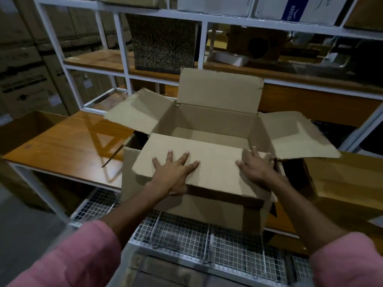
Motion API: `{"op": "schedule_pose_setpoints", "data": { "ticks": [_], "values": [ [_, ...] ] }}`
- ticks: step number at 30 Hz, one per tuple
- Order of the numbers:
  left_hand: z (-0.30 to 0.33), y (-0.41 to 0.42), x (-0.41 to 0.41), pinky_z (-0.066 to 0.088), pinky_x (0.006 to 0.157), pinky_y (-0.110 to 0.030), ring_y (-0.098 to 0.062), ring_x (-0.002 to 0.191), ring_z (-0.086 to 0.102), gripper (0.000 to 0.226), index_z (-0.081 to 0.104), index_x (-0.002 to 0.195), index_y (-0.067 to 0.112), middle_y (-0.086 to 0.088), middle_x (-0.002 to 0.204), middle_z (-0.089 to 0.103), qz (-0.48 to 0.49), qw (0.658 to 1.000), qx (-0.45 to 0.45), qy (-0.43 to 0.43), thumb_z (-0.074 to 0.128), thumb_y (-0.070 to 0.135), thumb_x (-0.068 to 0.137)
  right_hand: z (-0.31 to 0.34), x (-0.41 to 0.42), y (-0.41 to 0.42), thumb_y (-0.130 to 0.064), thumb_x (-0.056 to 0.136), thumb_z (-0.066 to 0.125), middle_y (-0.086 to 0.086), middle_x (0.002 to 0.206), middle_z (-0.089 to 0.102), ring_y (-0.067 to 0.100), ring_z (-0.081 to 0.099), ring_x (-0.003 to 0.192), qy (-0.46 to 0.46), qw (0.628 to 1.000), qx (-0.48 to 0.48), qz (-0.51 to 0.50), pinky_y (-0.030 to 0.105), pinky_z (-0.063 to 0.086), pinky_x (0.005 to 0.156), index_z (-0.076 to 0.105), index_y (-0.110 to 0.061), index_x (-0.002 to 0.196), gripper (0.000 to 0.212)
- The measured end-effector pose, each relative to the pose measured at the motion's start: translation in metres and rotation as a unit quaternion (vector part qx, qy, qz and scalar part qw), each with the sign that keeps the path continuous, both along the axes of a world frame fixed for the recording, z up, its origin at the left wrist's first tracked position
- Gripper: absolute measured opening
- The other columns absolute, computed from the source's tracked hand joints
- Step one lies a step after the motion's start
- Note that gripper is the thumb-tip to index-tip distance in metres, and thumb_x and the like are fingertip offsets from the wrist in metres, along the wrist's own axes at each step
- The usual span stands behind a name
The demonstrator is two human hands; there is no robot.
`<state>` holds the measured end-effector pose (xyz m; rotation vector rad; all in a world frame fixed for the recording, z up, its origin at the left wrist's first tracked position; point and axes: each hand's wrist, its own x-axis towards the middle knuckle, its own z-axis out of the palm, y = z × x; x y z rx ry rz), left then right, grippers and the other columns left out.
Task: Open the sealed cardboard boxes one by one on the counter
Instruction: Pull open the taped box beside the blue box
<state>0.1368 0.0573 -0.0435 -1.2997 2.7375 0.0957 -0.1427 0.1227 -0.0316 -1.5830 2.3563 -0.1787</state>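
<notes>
Cardboard box (199,206) stands open on the wooden counter (68,146), at its near edge, above a wire-mesh rack (182,233). Four flaps up or out — far flap (219,90) upright, left flap (138,112) and right flap (296,135) splayed outward, near flap (192,162) folded toward the person and lying roughly level over the front wall. Inside looks bare; only the cardboard bottom shows.

Left hand (176,172) lies palm down on the near flap, fingers straight and spread wide, pressing flat. Right hand (257,166) rests on the same flap near its right end — fingers extended and loosely spread, tips blurred, not curled round anything. Pink sleeves (68,257) cover both forearms.

Behind: white metal shelving (122,48) with a dark speckled box (163,42) on a wooden shelf board. Stacked cartons (22,65) far left, dim.
</notes>
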Motion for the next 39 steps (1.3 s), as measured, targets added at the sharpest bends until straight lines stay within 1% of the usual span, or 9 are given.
{"op": "schedule_pose_setpoints", "data": {
  "ticks": [3,6,9,12,16,22,26,33,39],
  "values": [
    [0.014,0.007,-0.002,0.019,0.101,-0.081,-0.039,0.143,0.034,0.061,0.035,0.149,0.043,0.001,0.158,0.036,0.034,0.999,-0.023,0.035,0.056,0.044,0.091,0.005,0.019,-0.002,-0.053,0.104,0.032,0.011,0.15,0.045,0.043,0.034,0.14,0.013,0.997,0.013,0.073,0.059,0.029,0.11,0.052,-0.024,0.126,0.041],
    [0.027,0.019,-0.007,0.027,0.102,-0.075,-0.032,0.113,0.059,0.032,0.059,0.12,0.027,-0.002,0.12,0.064,0.069,0.993,-0.075,0.058,0.049,0.024,0.09,0.018,0.034,-0.003,-0.051,0.104,0.037,0.012,0.132,0.063,0.033,0.056,0.119,-0.03,0.993,0.006,0.111,0.04,0.045,0.096,0.061,-0.015,0.127,0.049],
    [0.043,0.027,-0.015,0.028,0.104,-0.075,-0.036,0.102,0.064,0.023,0.066,0.107,0.019,-0.008,0.106,0.068,0.1,0.991,-0.072,0.052,0.049,0.014,0.092,0.033,0.038,0.0,-0.047,0.106,0.036,0.012,0.114,0.067,0.031,0.059,0.105,-0.038,0.99,0.02,0.137,0.036,0.045,0.084,0.067,-0.005,0.118,0.053],
    [0.059,0.028,-0.021,0.024,0.103,-0.081,-0.037,0.11,0.062,0.021,0.068,0.108,0.016,-0.008,0.11,0.068,0.112,0.99,-0.066,0.049,0.051,0.014,0.096,0.041,0.03,0.007,-0.05,0.105,0.034,0.01,0.089,0.066,0.026,0.06,0.085,-0.028,0.993,-0.008,0.117,0.035,0.045,0.075,0.069,-0.002,0.097,0.06],
    [0.071,0.022,-0.029,0.024,0.101,-0.083,-0.039,0.121,0.058,0.028,0.068,0.117,0.016,-0.008,0.124,0.066,0.133,0.989,-0.054,0.037,0.051,0.02,0.096,0.047,0.018,0.017,-0.056,0.103,0.034,0.01,0.083,0.07,0.026,0.065,0.078,-0.015,0.993,-0.088,0.071,0.046,0.055,0.081,0.07,-0.007,0.086,0.063],
    [0.063,0.015,-0.03,0.031,0.105,-0.072,-0.035,0.116,0.06,0.027,0.064,0.119,0.017,-0.008,0.121,0.064,0.115,0.991,-0.062,0.028,0.056,0.024,0.094,0.042,0.016,0.024,-0.053,0.104,0.037,0.005,0.072,0.064,0.023,0.061,0.07,0.025,0.985,-0.172,0.025,0.04,0.054,0.071,0.066,-0.015,0.077,0.055],
    [0.059,0.017,-0.028,0.036,0.102,-0.057,-0.037,0.109,0.063,0.029,0.061,0.116,0.019,-0.011,0.115,0.066,0.078,0.994,-0.049,0.064,0.052,0.021,0.089,0.03,0.012,0.021,-0.053,0.104,0.035,0.006,0.071,0.065,0.021,0.061,0.067,0.026,0.981,-0.192,0.011,0.043,0.055,0.071,0.067,-0.015,0.075,0.058],
    [0.06,0.021,-0.048,0.036,0.102,-0.057,-0.033,0.11,0.063,0.059,0.062,0.124,0.02,-0.008,0.122,0.069,0.015,0.988,-0.067,0.142,0.029,0.046,0.083,0.035,0.011,0.01,-0.053,0.103,0.036,0.006,0.083,0.072,0.02,0.066,0.074,-0.003,0.98,-0.197,0.041,0.045,0.057,0.076,0.071,-0.012,0.09,0.056],
    [0.062,0.029,-0.089,0.024,0.112,-0.069,-0.029,0.148,0.031,0.055,0.053,0.138,0.017,-0.005,0.15,0.051,-0.038,0.979,-0.085,0.183,0.034,0.042,0.093,0.045,0.007,0.019,-0.05,0.104,0.04,0.009,0.122,0.068,0.023,0.066,0.105,0.002,0.964,-0.261,0.058,0.047,0.055,0.087,0.055,-0.015,0.136,0.05]
  ]
}}
